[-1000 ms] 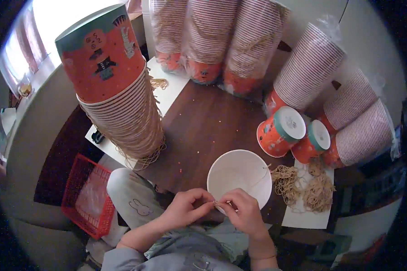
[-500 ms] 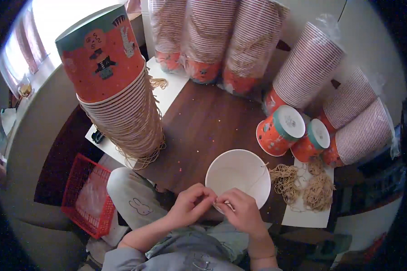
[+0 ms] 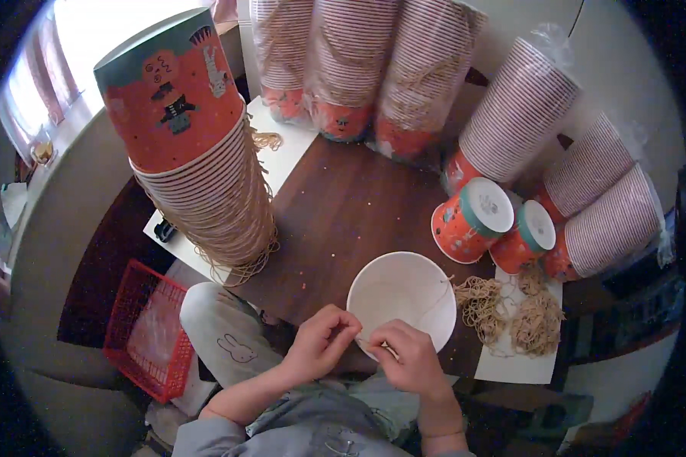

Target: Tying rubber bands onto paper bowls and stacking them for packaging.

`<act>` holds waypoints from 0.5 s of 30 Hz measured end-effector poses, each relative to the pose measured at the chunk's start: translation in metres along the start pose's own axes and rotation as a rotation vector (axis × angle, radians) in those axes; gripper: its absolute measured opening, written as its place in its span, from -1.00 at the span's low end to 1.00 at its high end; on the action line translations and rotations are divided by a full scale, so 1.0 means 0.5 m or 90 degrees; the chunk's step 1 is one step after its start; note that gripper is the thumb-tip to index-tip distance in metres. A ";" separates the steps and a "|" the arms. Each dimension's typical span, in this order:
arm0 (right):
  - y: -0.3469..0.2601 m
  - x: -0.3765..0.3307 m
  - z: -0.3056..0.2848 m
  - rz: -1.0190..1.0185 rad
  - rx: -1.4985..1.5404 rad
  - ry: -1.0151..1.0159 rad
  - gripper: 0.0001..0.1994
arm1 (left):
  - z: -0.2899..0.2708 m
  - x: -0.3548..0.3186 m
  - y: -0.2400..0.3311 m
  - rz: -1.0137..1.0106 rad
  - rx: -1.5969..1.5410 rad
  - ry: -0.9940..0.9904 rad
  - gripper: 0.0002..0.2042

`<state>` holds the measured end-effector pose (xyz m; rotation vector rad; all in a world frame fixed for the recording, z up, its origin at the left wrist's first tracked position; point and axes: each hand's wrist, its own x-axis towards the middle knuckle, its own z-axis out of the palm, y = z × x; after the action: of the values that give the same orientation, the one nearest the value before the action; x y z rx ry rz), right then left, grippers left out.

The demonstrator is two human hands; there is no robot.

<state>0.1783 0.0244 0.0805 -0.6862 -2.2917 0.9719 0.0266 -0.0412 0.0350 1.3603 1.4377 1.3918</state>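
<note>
Stacked paper cups (image 3: 206, 175) are towering left on the brown surface (image 3: 343, 213); nearer, the white paper cup (image 3: 402, 298) is lying mouth-up — light, crushable, best held by its rim — both hands' fingers (image 3: 341, 327) pinching thin string at its edge.

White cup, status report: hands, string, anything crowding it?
Both hands, left hand and right hand, pinch at the near rim of the white cup. Thin string crosses inside. String pile lies just right; nothing blocking.

String between fingertips (image 3: 356, 329) too thin
</note>
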 end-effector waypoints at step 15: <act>-0.005 0.012 -0.005 0.012 0.010 -0.028 -0.88 | -0.037 0.006 0.053 0.289 0.265 -0.007 -0.78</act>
<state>0.1749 0.0279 0.0859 -0.6880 -2.3175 1.0226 0.0136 -0.0459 0.0643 2.0564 1.5285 1.3956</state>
